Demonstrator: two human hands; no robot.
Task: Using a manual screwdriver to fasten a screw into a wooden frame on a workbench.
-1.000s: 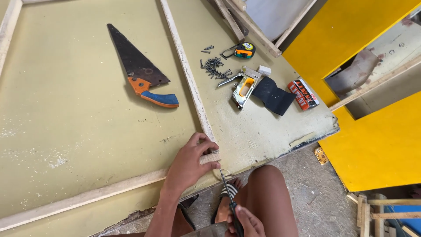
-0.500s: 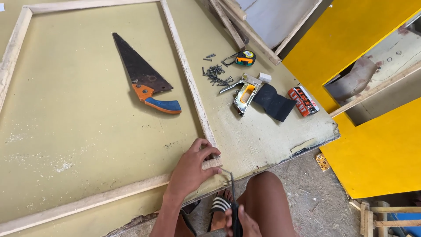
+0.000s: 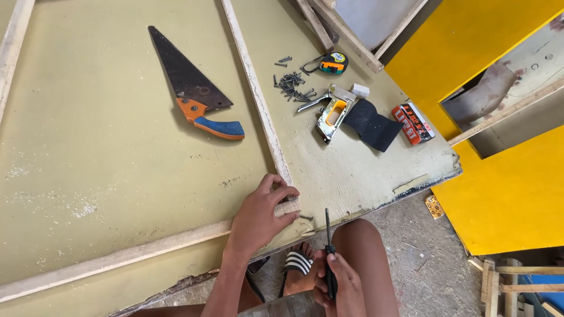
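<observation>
My left hand (image 3: 260, 216) presses down on the corner joint of a thin wooden frame (image 3: 257, 105) lying on a pale green board (image 3: 106, 170). Its fingers wrap over the end of the upright strip where it meets the lower strip (image 3: 117, 258). My right hand (image 3: 341, 285) grips a dark screwdriver (image 3: 329, 240), whose shaft points up toward a small screw (image 3: 305, 218) lying on the board beside the joint. The tip is just short of the board edge.
A handsaw (image 3: 191, 88) with an orange and blue handle lies inside the frame. Right of the frame are loose screws (image 3: 291, 87), a tape measure (image 3: 333, 62), a staple gun (image 3: 330, 111), a black cloth (image 3: 371, 123) and a red box (image 3: 412, 122). A yellow panel (image 3: 505, 194) stands right.
My right hand has lifted the screwdriver higher, toward the frame corner. My left hand stays on the joint. The view has shifted slightly.
</observation>
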